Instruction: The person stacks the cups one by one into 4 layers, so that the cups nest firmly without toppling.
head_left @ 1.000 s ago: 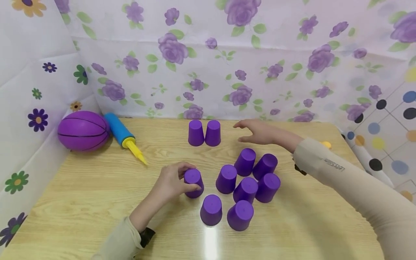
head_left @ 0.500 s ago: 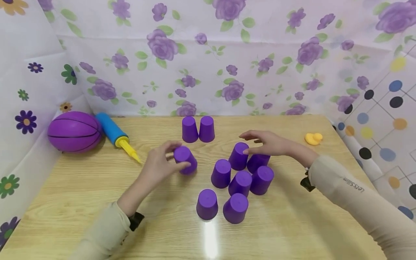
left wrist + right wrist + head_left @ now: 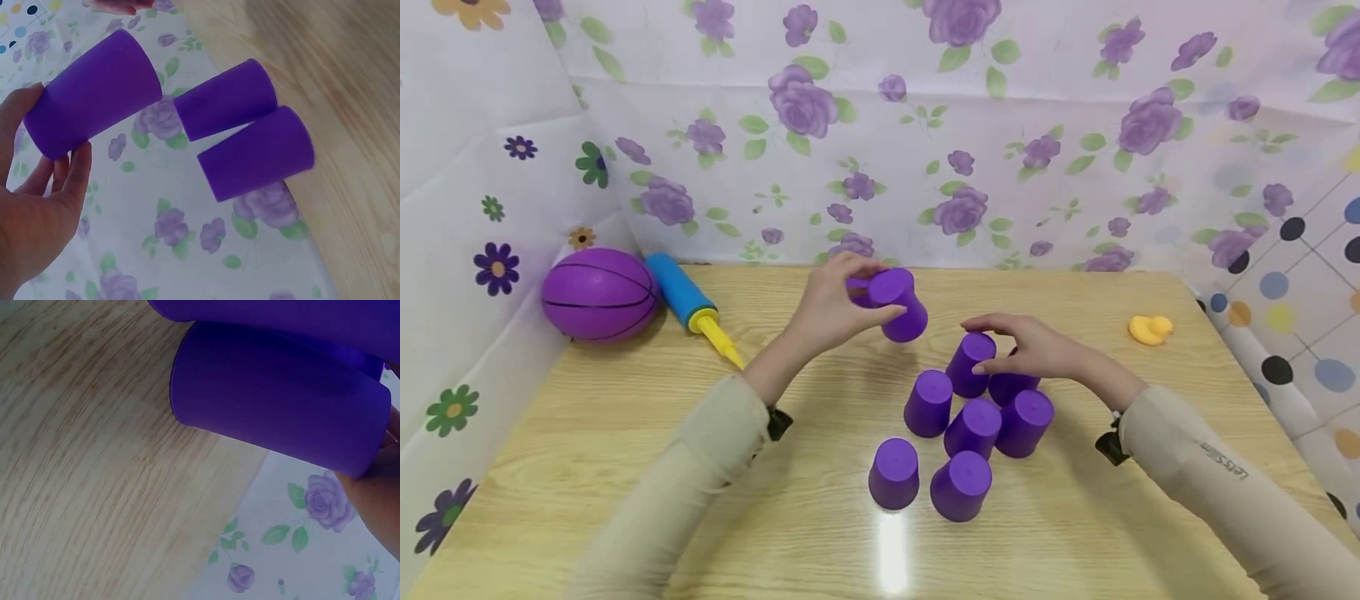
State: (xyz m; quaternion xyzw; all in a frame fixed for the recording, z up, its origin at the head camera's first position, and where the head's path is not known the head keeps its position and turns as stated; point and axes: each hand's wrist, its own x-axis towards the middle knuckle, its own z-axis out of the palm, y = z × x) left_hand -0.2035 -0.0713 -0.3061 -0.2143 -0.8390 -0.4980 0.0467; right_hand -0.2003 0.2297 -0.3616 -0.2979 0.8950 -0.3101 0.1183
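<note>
Purple cup [image 3: 901,305], upside down, gripped by L hand [image 3: 829,310] at table's [image 3: 625,433] 12 o'clock; R hand [image 3: 1028,350] pinches another cup [image 3: 972,363] in the cluster.

A smooth purple plastic cup [image 3: 281,400] fills the upper frame, above the light wood-grain tabletop [image 3: 87,481]. The right hand [image 3: 378,506] touches its end, beside white purple-rose-printed backdrop [image 3: 294,550].

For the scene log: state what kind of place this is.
Probably a staged tabletop play corner, not a lived-in room: a wooden table walled in by flower-print sheets, with toys on it, namely purple cups, a purple ball and a yellow duck.
</note>
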